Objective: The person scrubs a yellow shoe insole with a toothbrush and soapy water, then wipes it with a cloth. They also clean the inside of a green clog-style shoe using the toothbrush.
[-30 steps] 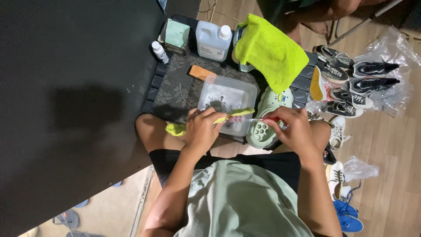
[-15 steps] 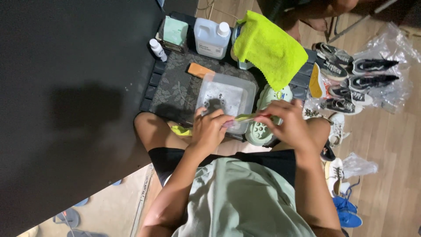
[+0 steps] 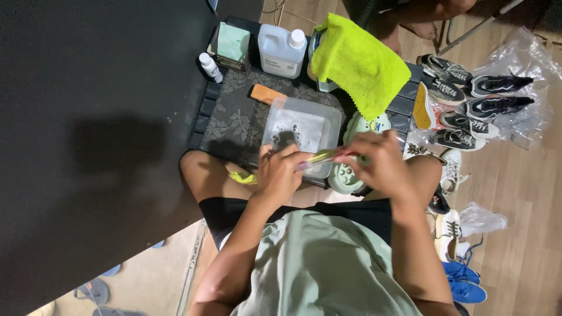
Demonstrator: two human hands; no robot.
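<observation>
Holding a thin yellow-green brush between both hands, I see my left hand closed round its handle end and my right hand pinching the other end, just over the near edge of a clear tub. The tub sits on a dark leaf-patterned mat and holds shallow foamy water. A pale green shoe lies partly under my right hand. Farther out stand a white jug with a white label, a small white bottle, a mint box, an orange block and a neon cloth.
</observation>
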